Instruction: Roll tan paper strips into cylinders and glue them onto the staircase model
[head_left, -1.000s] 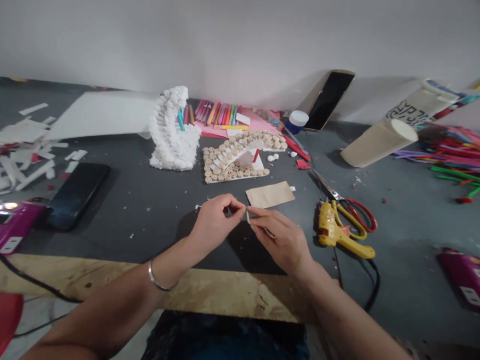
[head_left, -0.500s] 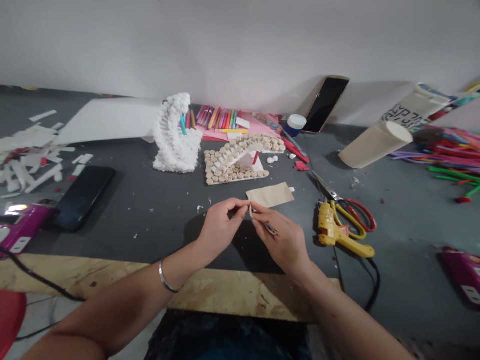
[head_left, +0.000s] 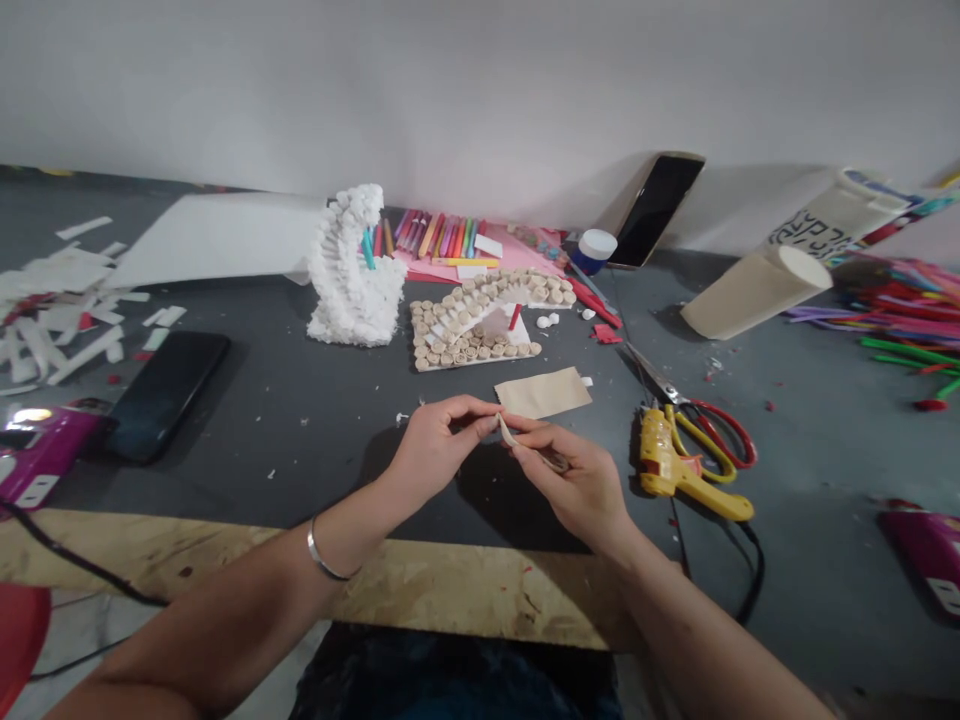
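My left hand (head_left: 442, 450) pinches one end of a narrow tan paper strip (head_left: 507, 432) between thumb and fingertips. The fingers of my right hand (head_left: 577, 475) are closed on the same strip, and part of it shows below them. Just beyond my hands lies a flat piece of brown paper (head_left: 544, 392) with a white tab at its right end. Behind it is a small model (head_left: 476, 345) covered in rolled paper coils, with a curved stair and a red post. A white fluffy model (head_left: 356, 275) with a curved stair stands to its left.
To the right lie a yellow glue gun (head_left: 664, 455), scissors (head_left: 720, 430) and a leaning beige cylinder (head_left: 757, 290). A dark phone (head_left: 169, 395) and white paper scraps (head_left: 56, 320) are on the left. Another phone (head_left: 656, 210) leans on the wall near crayons (head_left: 442, 238).
My right hand has shifted slightly right and down, and more of the tan strip shows between my fingertips. My left hand stays nearly in place.
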